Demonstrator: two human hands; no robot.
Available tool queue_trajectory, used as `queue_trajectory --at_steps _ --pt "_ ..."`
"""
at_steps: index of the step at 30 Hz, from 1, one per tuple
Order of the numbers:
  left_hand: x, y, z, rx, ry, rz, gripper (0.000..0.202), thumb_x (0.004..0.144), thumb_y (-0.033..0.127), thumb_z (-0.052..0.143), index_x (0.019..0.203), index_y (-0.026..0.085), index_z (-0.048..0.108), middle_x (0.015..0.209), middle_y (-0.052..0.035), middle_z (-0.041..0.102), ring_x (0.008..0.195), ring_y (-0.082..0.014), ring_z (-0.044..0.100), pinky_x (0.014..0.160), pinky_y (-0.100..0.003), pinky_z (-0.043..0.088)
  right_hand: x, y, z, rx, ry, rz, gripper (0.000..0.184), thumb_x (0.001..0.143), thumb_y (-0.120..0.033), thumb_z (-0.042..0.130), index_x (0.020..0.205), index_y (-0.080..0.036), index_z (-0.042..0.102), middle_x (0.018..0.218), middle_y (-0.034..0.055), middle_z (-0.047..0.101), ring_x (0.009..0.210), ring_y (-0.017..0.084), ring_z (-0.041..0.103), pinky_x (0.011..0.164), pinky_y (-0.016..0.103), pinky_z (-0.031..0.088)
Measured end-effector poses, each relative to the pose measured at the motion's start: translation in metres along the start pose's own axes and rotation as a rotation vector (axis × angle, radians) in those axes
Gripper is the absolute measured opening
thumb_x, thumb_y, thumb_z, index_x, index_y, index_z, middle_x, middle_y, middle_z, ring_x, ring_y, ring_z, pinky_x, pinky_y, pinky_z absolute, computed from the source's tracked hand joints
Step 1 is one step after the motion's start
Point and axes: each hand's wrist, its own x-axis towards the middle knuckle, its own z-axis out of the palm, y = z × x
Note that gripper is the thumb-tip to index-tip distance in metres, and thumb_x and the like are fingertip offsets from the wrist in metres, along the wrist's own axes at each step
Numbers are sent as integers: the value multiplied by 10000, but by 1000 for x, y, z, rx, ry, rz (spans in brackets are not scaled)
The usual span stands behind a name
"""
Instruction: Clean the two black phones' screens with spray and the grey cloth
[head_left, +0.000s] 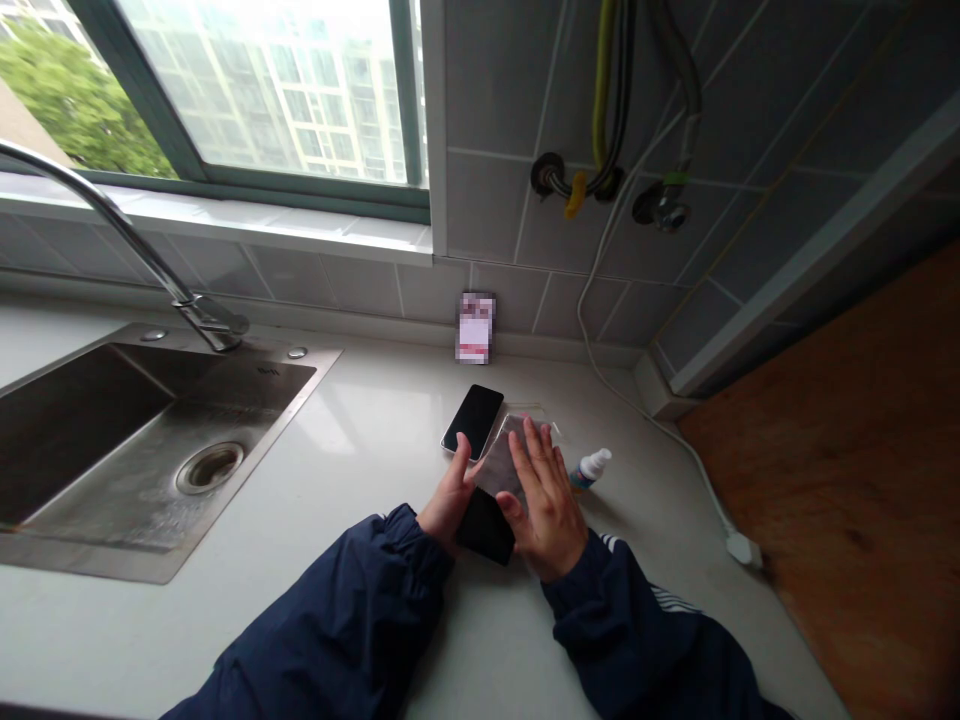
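Observation:
My left hand (pixel 448 497) sits at the left edge of a dark flat slab (pixel 486 527), possibly a phone, and its fingers reach towards a crinkled clear plastic packet (pixel 504 458). Whether it grips either one is hard to tell. My right hand (pixel 547 502) spreads over that packet, thumb below and fingers on top. Just beyond my left fingertips, a black smartphone (pixel 472 422) lies face up on the white counter (pixel 375 440). A small white-capped bottle (pixel 590 469) lies right of my right hand.
A steel sink (pixel 150 450) with a curved faucet (pixel 127 230) is set in the counter to the left. A small pixelated box (pixel 476 328) stands against the tiled wall. Hoses hang above, a white cable runs down the right, and a wooden surface (pixel 840 480) lies beyond the counter.

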Motion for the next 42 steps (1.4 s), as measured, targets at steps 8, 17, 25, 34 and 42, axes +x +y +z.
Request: queue_trajectory --at_steps 8,17,25,34,42 --pt "2 -6 2 3 -24 42 796 1015 712 344 1604 189 455 1396 -164 695 1372 -368 599 1209 -520 394 1 0 -2 26 -32 -81 785 1071 -673 231 1706 -238 81 1772 119 116 1633 377 118 1267 653 279" --pt "2 -4 5 34 23 112 745 1053 651 298 1524 137 561 1376 -158 709 1425 -311 556 1259 -450 324 -2 -1 -2 31 -120 -155 798 1071 -672 266 1701 -199 141 1759 140 166 1631 370 137 1262 649 284" --pt "2 -2 -7 38 134 103 863 994 744 359 1445 60 628 1331 -210 721 1409 -345 569 1263 -442 323 -4 -10 -3 35 -188 -216 795 1065 -690 235 1688 -196 223 1753 124 194 1632 347 148 1273 609 299" --pt "-1 4 -11 -49 130 35 1051 924 863 309 1458 -3 574 1340 -266 698 1358 -394 604 1253 -531 313 -8 -19 -4 60 -279 -279 873 1028 -756 226 1690 -187 214 1760 104 170 1630 359 152 1272 610 306" --pt "-5 10 0 -92 55 46 1103 909 888 181 1476 23 566 1345 -283 685 1311 -439 624 1196 -615 351 -10 -21 -4 85 -288 -310 902 1015 -782 228 1688 -181 218 1752 121 199 1627 371 160 1264 636 299"
